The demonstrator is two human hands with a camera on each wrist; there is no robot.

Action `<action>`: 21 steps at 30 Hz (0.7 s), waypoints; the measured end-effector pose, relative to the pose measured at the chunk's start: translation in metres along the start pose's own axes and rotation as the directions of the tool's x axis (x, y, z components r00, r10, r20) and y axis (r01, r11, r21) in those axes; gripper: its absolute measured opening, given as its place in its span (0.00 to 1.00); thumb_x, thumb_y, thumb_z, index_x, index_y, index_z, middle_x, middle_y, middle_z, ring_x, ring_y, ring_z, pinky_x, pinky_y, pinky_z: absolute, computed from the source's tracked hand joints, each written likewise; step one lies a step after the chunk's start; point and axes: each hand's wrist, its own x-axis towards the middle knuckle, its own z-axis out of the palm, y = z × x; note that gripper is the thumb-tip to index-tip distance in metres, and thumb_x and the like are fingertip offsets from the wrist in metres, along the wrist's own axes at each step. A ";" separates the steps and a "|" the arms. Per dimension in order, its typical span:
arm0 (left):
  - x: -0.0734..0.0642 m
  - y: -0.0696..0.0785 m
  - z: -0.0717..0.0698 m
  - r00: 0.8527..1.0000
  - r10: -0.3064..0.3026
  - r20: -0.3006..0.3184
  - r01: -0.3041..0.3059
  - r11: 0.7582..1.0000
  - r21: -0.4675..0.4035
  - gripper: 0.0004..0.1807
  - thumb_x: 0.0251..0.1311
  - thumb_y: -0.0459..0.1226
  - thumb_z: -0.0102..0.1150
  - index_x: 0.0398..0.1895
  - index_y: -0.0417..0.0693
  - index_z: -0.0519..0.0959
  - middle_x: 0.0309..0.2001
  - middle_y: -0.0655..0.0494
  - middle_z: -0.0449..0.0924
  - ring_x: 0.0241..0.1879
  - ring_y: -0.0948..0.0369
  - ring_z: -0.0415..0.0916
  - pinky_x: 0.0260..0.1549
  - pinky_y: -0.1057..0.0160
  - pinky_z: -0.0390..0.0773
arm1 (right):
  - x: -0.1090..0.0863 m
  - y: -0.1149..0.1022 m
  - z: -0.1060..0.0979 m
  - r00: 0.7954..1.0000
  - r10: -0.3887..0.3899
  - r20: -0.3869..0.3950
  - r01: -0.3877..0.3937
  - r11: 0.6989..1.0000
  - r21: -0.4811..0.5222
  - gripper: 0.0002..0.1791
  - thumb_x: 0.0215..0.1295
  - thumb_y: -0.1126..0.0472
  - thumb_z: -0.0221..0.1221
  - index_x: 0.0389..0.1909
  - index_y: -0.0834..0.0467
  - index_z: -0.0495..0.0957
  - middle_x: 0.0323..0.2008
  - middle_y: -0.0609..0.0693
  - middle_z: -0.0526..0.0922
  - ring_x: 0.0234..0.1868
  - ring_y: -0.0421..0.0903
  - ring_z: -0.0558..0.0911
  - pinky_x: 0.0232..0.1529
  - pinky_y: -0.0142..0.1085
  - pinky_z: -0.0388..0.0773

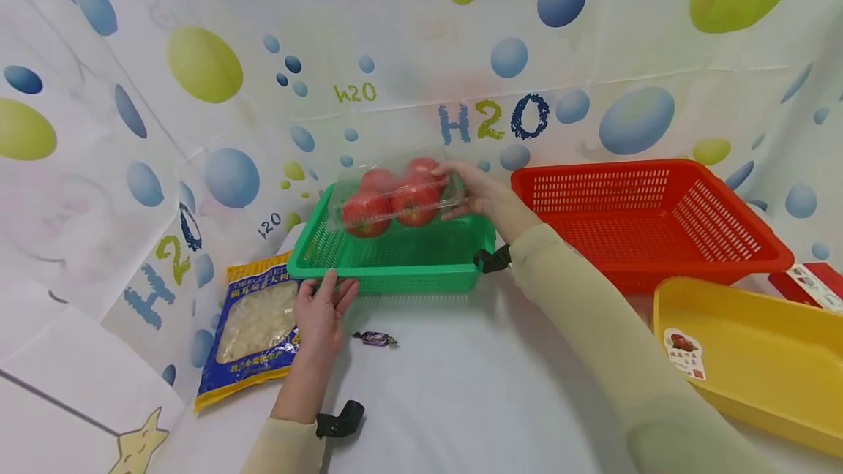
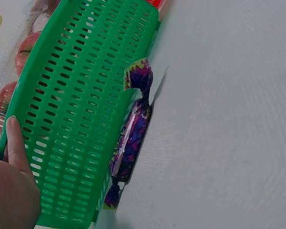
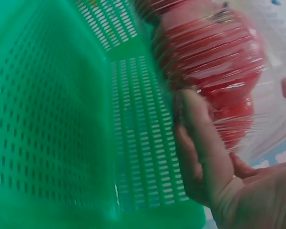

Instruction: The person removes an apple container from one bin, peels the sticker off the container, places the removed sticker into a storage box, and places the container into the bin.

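Observation:
My right hand (image 1: 470, 189) grips the right end of a clear plastic box of red tomatoes (image 1: 415, 200). The box is held over the green basket (image 1: 388, 271), with several tomatoes showing through its ribbed plastic. In the right wrist view, the thumb (image 3: 202, 129) lies along the near edge of the box. My left hand (image 1: 320, 313) pinches the front rim of the basket near its left corner. One finger (image 2: 18, 143) lies on the basket's outer wall, while others are hidden behind the rim. A purple wrapped candy (image 1: 375, 339) lies in front of the basket.
A blue and yellow bag of pasta (image 1: 253, 328) lies left of the left hand. To the right stand a red basket (image 1: 612, 222) and a yellow tray (image 1: 757, 342) with a fruit sticker. A red box (image 1: 813, 284) sits behind the tray. A printed curtain (image 1: 408, 72) hangs behind.

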 end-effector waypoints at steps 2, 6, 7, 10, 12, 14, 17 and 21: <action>0.001 0.000 -0.001 1.000 -0.002 0.000 0.002 1.000 0.000 0.09 0.73 0.34 0.55 0.49 0.41 0.68 0.34 0.50 0.81 0.32 0.57 0.87 0.40 0.61 0.85 | 0.004 0.002 0.000 1.000 0.008 0.006 -0.008 1.000 0.003 0.46 0.61 0.50 0.62 0.76 0.48 0.49 0.68 0.66 0.57 0.55 0.67 0.75 0.51 0.58 0.80; 0.002 0.000 -0.001 1.000 -0.007 -0.007 0.007 1.000 0.024 0.09 0.73 0.35 0.55 0.50 0.42 0.68 0.36 0.50 0.81 0.32 0.58 0.87 0.41 0.61 0.85 | 0.012 0.006 0.000 1.000 0.027 0.009 -0.027 1.000 0.008 0.47 0.60 0.51 0.63 0.76 0.47 0.49 0.68 0.68 0.56 0.56 0.69 0.74 0.52 0.60 0.79; 0.002 0.000 0.000 1.000 -0.007 -0.008 0.008 1.000 0.030 0.10 0.73 0.35 0.55 0.51 0.42 0.68 0.37 0.50 0.81 0.32 0.58 0.87 0.41 0.61 0.85 | 0.014 0.007 0.000 1.000 0.029 0.009 -0.029 1.000 0.011 0.47 0.60 0.52 0.63 0.76 0.48 0.49 0.68 0.68 0.55 0.57 0.70 0.73 0.52 0.61 0.78; 0.002 -0.002 0.001 1.000 -0.007 -0.011 0.008 0.999 0.044 0.10 0.74 0.36 0.55 0.51 0.43 0.68 0.38 0.50 0.80 0.33 0.58 0.87 0.42 0.61 0.84 | 0.018 0.009 -0.001 0.998 0.054 0.016 -0.054 0.998 0.032 0.47 0.60 0.53 0.64 0.77 0.48 0.48 0.69 0.68 0.53 0.62 0.71 0.68 0.56 0.63 0.74; 0.001 -0.003 0.001 1.000 -0.010 -0.016 0.011 0.999 0.052 0.10 0.74 0.36 0.54 0.51 0.43 0.68 0.37 0.50 0.80 0.33 0.59 0.87 0.42 0.61 0.84 | 0.020 0.011 -0.001 0.997 0.078 0.023 -0.079 0.996 0.047 0.47 0.61 0.55 0.64 0.77 0.48 0.48 0.69 0.68 0.51 0.64 0.71 0.65 0.59 0.65 0.71; 0.000 -0.004 0.000 1.000 -0.009 -0.020 0.010 0.998 0.056 0.09 0.74 0.36 0.54 0.50 0.44 0.68 0.38 0.50 0.80 0.33 0.58 0.87 0.42 0.61 0.84 | 0.022 0.012 0.001 0.994 0.106 0.033 -0.108 0.993 0.057 0.48 0.62 0.55 0.63 0.78 0.48 0.47 0.71 0.68 0.50 0.67 0.70 0.62 0.60 0.65 0.69; -0.001 -0.003 -0.001 1.000 -0.013 -0.029 0.015 0.997 0.069 0.09 0.74 0.37 0.54 0.51 0.45 0.68 0.39 0.49 0.80 0.34 0.59 0.87 0.42 0.61 0.84 | 0.024 0.015 0.005 0.989 0.139 0.047 -0.141 0.988 0.057 0.49 0.63 0.57 0.63 0.79 0.49 0.44 0.73 0.67 0.46 0.69 0.70 0.58 0.61 0.66 0.68; 0.000 0.000 -0.002 0.999 -0.024 -0.027 0.026 0.997 0.078 0.09 0.75 0.38 0.53 0.52 0.47 0.68 0.42 0.50 0.80 0.37 0.59 0.87 0.43 0.62 0.84 | 0.028 0.018 0.009 0.987 0.151 0.051 -0.151 0.988 -0.002 0.50 0.64 0.59 0.63 0.80 0.52 0.44 0.76 0.66 0.42 0.71 0.72 0.55 0.59 0.67 0.69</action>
